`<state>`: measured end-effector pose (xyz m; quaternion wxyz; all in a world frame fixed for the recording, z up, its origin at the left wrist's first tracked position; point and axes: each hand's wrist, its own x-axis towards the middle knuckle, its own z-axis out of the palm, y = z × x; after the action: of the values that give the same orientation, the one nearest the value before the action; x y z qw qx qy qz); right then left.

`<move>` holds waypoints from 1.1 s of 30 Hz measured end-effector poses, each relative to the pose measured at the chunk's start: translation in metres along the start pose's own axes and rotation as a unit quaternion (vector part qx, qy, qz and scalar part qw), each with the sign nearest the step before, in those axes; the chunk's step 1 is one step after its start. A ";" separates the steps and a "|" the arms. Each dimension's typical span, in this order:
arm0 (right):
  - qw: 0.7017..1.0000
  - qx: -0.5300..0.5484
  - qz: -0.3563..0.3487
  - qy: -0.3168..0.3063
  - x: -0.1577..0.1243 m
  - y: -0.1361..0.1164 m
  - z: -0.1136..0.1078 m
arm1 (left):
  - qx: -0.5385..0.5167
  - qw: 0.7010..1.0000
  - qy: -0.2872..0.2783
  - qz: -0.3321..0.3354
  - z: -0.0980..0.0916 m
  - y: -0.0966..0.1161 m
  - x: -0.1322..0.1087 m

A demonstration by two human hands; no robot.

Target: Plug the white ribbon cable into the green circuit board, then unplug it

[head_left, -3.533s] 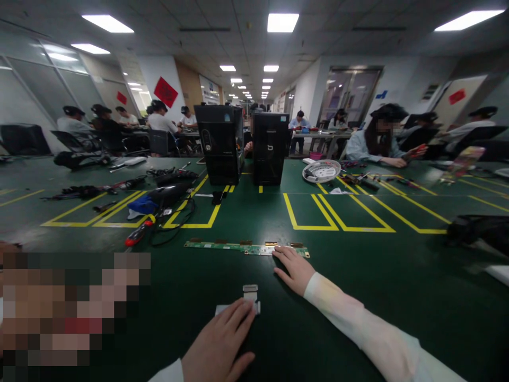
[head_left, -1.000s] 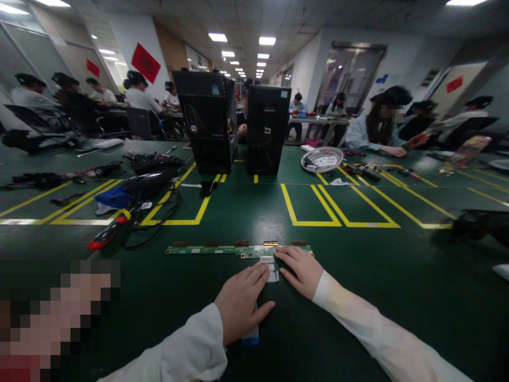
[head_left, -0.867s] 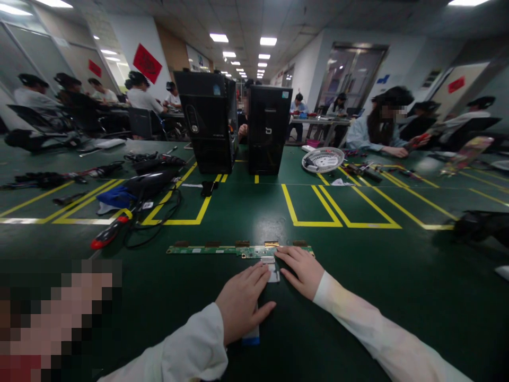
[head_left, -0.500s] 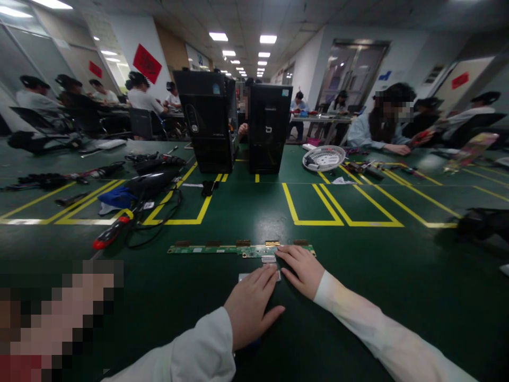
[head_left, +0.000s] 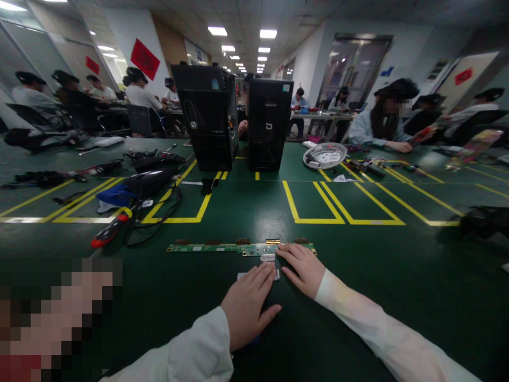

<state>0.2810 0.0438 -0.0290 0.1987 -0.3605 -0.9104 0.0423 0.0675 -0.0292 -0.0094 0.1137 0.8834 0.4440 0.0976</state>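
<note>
A long, narrow green circuit board [head_left: 214,249] lies across the table in front of me, with brown and gold tabs along its far edge. My right hand [head_left: 304,268] rests its outstretched fingertips on the board's right part; the thumb is spread away. Flat over a small whitish piece [head_left: 240,276] lies my left hand [head_left: 250,302], its fingers stretched forward and thumb apart. Most of that piece is hidden under the fingers. Between the left fingertips and the board shows a short pale strip [head_left: 268,258]. Something blue peeks out below my left palm, too covered to name.
Two black computer towers [head_left: 269,127] stand at the back. To the left lie a red-and-black screwdriver [head_left: 108,233], black cables and a blue item [head_left: 115,195]. A white round basket [head_left: 325,156] and loose parts sit back right. A co-worker [head_left: 382,122] sits beyond.
My left hand has shifted very slightly to the left and toward me. The right hand and the circuit board stay practically in place.
</note>
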 end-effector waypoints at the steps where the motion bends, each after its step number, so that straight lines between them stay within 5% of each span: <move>1: 1.000 0.000 0.000 0.000 0.000 0.000 0.000 | 0.000 1.000 -0.002 0.002 0.001 -0.001 0.000; 33: 0.999 0.031 -0.011 -0.004 -0.003 0.001 -0.004 | -0.007 0.999 -0.043 0.004 -0.012 -0.011 0.010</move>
<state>0.2850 0.0423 -0.0262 0.2064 -0.3438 -0.9134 0.0701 0.0620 -0.0138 -0.0005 0.1383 0.8877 0.4346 0.0627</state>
